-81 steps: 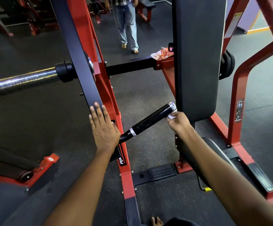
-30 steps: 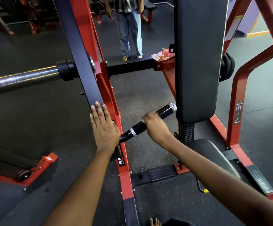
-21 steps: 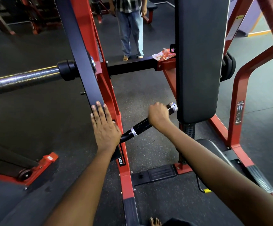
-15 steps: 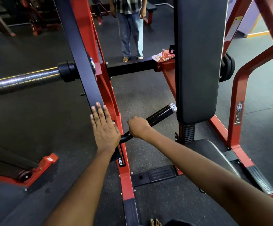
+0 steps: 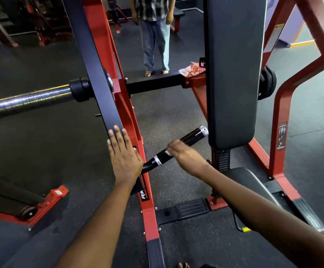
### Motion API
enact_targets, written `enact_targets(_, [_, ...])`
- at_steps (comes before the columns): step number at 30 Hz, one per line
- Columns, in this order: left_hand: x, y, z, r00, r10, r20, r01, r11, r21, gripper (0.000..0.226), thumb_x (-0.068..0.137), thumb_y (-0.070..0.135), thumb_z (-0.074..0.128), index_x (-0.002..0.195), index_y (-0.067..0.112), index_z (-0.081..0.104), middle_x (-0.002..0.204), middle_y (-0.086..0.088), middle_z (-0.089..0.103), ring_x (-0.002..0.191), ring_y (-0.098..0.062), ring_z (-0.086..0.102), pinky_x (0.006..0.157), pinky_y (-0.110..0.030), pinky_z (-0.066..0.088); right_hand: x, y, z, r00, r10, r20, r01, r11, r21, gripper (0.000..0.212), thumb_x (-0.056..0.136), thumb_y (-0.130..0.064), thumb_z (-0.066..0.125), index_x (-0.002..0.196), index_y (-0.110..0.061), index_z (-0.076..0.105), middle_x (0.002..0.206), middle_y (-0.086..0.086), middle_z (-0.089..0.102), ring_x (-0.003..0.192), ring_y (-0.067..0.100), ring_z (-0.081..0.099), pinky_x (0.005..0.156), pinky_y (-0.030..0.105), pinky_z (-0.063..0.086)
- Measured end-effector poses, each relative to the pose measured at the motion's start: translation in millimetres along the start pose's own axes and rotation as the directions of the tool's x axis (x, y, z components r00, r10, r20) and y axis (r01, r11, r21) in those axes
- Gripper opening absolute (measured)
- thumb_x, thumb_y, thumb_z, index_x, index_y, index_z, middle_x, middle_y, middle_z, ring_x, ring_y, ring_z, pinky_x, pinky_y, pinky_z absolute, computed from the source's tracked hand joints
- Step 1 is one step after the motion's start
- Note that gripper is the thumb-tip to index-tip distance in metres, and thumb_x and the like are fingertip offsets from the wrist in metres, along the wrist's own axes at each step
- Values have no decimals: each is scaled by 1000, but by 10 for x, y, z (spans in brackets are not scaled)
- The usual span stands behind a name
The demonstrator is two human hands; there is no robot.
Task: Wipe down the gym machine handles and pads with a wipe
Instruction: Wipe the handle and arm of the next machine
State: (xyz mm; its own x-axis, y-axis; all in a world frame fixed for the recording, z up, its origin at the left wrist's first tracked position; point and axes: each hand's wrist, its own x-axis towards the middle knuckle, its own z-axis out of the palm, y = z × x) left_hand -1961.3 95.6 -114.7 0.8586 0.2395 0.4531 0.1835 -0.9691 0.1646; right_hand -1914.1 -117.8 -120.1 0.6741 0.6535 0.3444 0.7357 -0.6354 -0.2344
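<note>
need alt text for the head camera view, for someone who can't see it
A person's right hand, blurred with motion, holds a white wipe on the black handle of a red gym machine. The left hand rests flat, fingers straight, on the machine's dark angled arm. A tall black back pad stands to the right; another person stands beyond.

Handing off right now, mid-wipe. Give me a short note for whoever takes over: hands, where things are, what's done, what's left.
Left hand: flat, fingers straight, resting on the dark upright bar of the machine.
Right hand: on the middle of the black handle, blurred, with the white wipe showing under the fingers.
Handle sticks out from the red frame, its silver tip near the back pad.
Done: cannot tell how much of the handle is clean.
Left: finish the handle, then the back pad and seat pad.
</note>
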Motion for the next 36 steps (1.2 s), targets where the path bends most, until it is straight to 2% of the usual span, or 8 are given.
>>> enact_targets(2, [7, 13, -7, 1000, -1, 2, 1, 1000, -5, 70, 91, 18, 30, 152, -1, 2, 160, -22, -2, 148, -37, -5, 121, -50, 4, 32, 33, 25, 991, -127, 41, 130, 989, -69, 45, 73, 8, 67, 117, 1, 62, 119, 18, 63, 115, 32, 59, 102, 42, 43])
enact_targets(6, [13, 3, -4, 1000, -4, 26, 4, 1000, -6, 69, 92, 19, 27, 152, -1, -1, 160, -22, -3, 148, -38, -5, 121, -51, 5, -29, 208, -121, 967, 253, -42, -251, 967, 46, 45, 86, 10, 51, 130, 1, 53, 135, 17, 52, 131, 31, 43, 112, 39, 32])
enact_targets(8, [13, 9, -20, 999, -4, 45, 4, 1000, -8, 68, 93, 19, 27, 152, -2, 0, 160, -22, -3, 148, -38, -5, 120, -51, 5, -97, 114, -191, 951, 307, -42, -304, 951, 54, 45, 91, 8, 46, 135, -1, 49, 141, 15, 46, 135, 28, 37, 113, 32, 25])
enact_targets(10, [18, 20, -50, 997, -7, 75, 8, 1000, -10, 68, 94, 20, 28, 152, -3, 2, 159, -23, -2, 148, -39, -3, 120, -52, 6, -157, -4, -271, 932, 356, -69, -348, 932, 106, 43, 93, 5, 46, 135, -2, 48, 141, 13, 47, 132, 27, 41, 110, 31, 30])
enact_targets(15, [27, 70, -185, 983, -16, 183, 8, 999, 42, 69, 99, 25, 39, 151, -4, 4, 159, -25, -3, 147, -40, -4, 120, -52, 5, -324, -211, -550, 792, 599, -113, -570, 794, 213, 37, 91, 2, 40, 125, -6, 52, 116, 11, 58, 102, 28, 57, 82, 36, 48])
enact_targets(19, [44, 170, -364, 952, -54, 300, 48, 998, 27, 77, 99, 36, 44, 152, 1, 0, 157, -22, -13, 146, -37, -12, 119, -49, -5, -495, -276, -767, 740, 662, -120, -650, 749, 127, 16, 91, -5, 42, 97, -6, 56, 95, 8, 59, 85, 28, 57, 63, 32, 39])
enact_targets(26, [-343, 863, -811, 918, 238, 318, -171, 959, -226, 54, 101, 37, 39, 148, 10, 35, 155, -11, 31, 146, -26, 23, 120, -42, 14, -983, -394, -1220, 633, 723, -275, -726, 678, 112, 11, 83, -8, 52, 78, -4, 61, 93, 8, 61, 89, 31, 55, 74, 36, 40])
enact_targets(36, [-1199, 1950, -1060, 804, 499, 324, -322, 823, -468, 53, 102, 39, 37, 148, 11, 35, 156, -6, 32, 146, -19, 21, 118, -33, 8, -2197, -473, -1545, 445, 798, -407, -848, 522, 96, 9, 78, -6, 55, 80, -2, 63, 95, 10, 62, 91, 32, 56, 80, 39, 45])
